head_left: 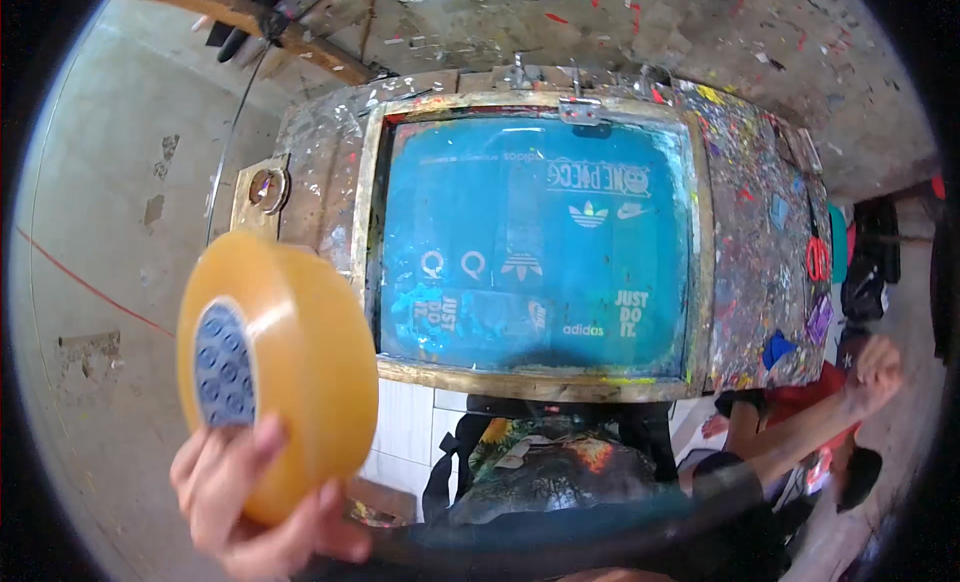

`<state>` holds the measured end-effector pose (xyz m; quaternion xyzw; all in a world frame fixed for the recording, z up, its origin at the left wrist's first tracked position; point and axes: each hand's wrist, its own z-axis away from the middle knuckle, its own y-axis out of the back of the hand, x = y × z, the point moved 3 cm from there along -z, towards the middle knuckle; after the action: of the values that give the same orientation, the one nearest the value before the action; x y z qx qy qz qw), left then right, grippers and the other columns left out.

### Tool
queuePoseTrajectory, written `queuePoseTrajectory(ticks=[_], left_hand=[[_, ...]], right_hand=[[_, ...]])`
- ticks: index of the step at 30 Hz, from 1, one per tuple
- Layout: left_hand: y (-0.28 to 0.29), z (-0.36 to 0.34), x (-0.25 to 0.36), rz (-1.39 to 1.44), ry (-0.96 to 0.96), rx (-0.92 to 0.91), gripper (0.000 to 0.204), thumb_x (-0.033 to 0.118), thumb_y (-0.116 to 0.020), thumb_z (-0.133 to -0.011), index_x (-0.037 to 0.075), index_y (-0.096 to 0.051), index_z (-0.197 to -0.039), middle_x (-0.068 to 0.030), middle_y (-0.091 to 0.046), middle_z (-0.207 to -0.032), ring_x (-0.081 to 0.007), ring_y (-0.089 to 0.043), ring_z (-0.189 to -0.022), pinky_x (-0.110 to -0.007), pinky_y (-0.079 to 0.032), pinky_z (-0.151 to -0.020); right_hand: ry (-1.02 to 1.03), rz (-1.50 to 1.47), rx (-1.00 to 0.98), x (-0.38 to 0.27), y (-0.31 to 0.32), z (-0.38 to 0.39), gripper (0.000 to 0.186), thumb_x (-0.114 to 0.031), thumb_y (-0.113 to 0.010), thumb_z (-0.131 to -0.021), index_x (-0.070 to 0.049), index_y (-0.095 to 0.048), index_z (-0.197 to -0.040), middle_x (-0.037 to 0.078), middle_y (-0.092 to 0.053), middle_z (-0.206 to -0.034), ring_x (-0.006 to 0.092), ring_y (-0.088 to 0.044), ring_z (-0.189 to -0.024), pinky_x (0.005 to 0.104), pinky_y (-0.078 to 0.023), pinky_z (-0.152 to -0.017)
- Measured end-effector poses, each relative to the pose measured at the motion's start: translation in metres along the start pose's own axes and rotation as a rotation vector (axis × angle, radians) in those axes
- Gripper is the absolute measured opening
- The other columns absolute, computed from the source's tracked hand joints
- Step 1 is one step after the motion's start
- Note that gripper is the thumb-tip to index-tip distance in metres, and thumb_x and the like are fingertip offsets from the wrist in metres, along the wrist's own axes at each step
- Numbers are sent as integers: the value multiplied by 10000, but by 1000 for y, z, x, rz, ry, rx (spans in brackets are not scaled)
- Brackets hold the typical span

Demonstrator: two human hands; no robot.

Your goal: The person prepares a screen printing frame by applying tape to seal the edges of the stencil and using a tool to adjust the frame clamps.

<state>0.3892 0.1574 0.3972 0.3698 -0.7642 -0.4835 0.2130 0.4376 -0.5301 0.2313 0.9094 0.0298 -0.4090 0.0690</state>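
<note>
A large roll of amber packing tape [335, 357] is raised at the left, close to the camera. My left hand [265, 502] grips it from below, fingers against its patterned core and thumb at the other side. Out to the right, my right hand [875, 372] is lifted away from the table with its fingers curled in; whatever may be inside them is hidden. Between the hands lies a screen-printing frame [705, 272], with wooden sides around a blue-green mesh [480, 212] bearing pale designs. Neither hand touches the frame.
The frame rests on a paint-spattered table [750, 212], with a metal hinge clamp [582, 110] at its far edge. Red-handled scissors [817, 259], a blue scrap [777, 349] and a purple piece [820, 319] lie right. A person in red [812, 407] is beyond my right arm.
</note>
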Motion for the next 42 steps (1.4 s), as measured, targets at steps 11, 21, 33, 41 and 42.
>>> queuePoseTrajectory(ticks=[11,21,33,41,42], left_hand=[[28,21,-3,99,-328,77,307,493,-594,-976,250,-678,-1143,-244,-632,-1203,-356,-697,-833,-456,-569,-625],[8,39,-15,95,-444,268,407,555,-510,-1019,175,-640,-1089,-339,-632,-1083,-411,-685,-895,-531,-577,-680],[-318,-76,-112,-85,-11,234,173,303,-734,-921,183,-766,-1041,-87,-725,-1134,-253,-736,-705,-344,-589,-605],[-388,-51,-102,-130,221,215,550,389,-761,-885,139,-613,-1352,-158,-610,-1331,-335,-670,-1016,-422,-529,-852],[-380,-55,-94,-160,254,230,638,428,-779,-863,134,-582,-1395,-171,-585,-1372,-354,-644,-1117,-444,-505,-929]], right_hand=[[15,-185,368,-74,-9,59,135,-61,-599,-805,-85,-561,-678,22,-463,-652,135,-410,-572,260,-375,-530],[-618,-24,249,82,-140,97,150,-105,-777,-863,-2,-675,-828,74,-639,-789,153,-592,-682,291,-483,-599],[-286,904,-455,-122,-221,-161,135,-2,-758,-777,21,-727,-906,124,-658,-792,224,-633,-701,309,-468,-621],[-128,990,-745,-138,-273,-202,244,40,-734,-684,8,-710,-925,138,-662,-838,288,-658,-731,352,-491,-622],[-120,963,-746,-135,-277,-202,252,44,-733,-677,6,-711,-926,137,-664,-840,289,-659,-730,356,-495,-624]])
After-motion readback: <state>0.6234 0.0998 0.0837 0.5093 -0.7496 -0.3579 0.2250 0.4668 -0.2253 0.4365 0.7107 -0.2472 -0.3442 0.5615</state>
